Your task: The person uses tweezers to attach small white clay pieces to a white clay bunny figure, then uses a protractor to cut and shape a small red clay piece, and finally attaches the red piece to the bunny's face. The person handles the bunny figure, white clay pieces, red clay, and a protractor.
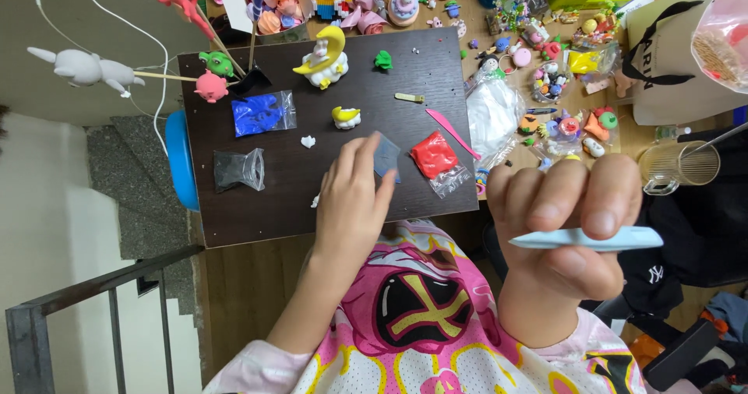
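Note:
My left hand (352,201) lies on the dark brown board (257,207), fingertips touching a small clear plastic bag (387,155). My right hand (562,230) is raised close to the camera, closed around a light blue modelling tool (592,239) held level. Just right of the clear bag lies red clay in an open bag (435,156). A pink stick tool (452,132) lies beside it. Further up the board are a small yellow-and-white clay piece (346,117), a yellow-and-white moon figure (323,59) and a green clay bit (382,60).
Blue clay in a bag (263,113) and a dark clay bag (238,169) lie on the board's left. Clay figures on sticks (210,82) stand at its corner. Many small clay toys (557,90) crowd the wooden table to the right, with a glass mug (678,167) and a paper bag (678,51).

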